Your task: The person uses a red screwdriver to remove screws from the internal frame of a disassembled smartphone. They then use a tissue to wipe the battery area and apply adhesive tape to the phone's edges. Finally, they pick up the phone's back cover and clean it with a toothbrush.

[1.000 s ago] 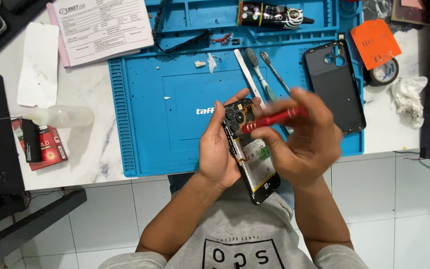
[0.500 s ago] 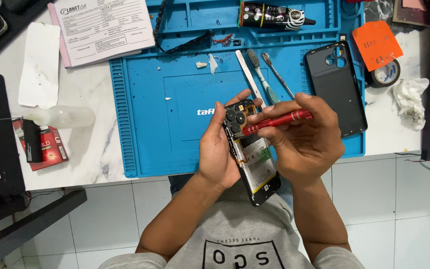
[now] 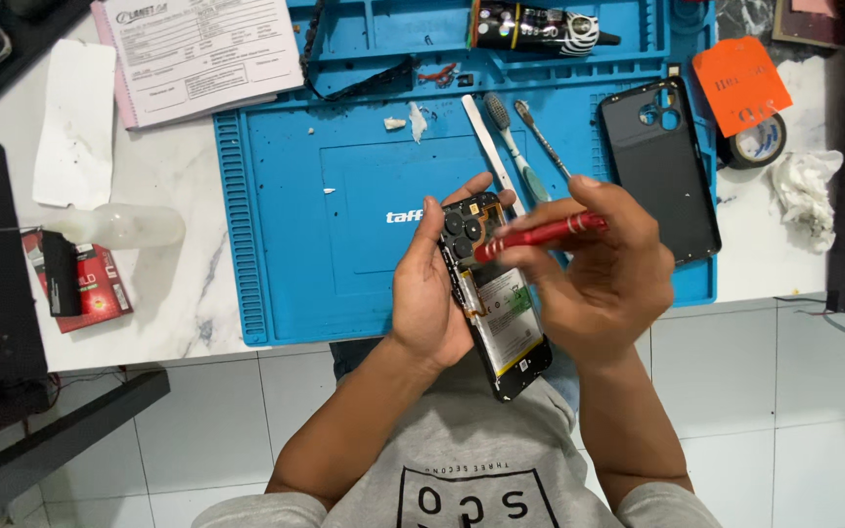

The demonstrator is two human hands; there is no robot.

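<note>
Your left hand point(image 3: 432, 298) is cradling the opened phone point(image 3: 496, 293) above the blue mat's point(image 3: 286, 244) near edge, while your right hand point(image 3: 603, 279) is pinching the red screwdriver point(image 3: 540, 235); its tip seems seated near the camera cluster. Keep it square, pressing lightly.

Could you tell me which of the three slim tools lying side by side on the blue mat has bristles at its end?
The middle one, the toothbrush: it has a bristled head, unlike the flat white pry stick left of it and the thin metal-tipped tool on its right.
</note>
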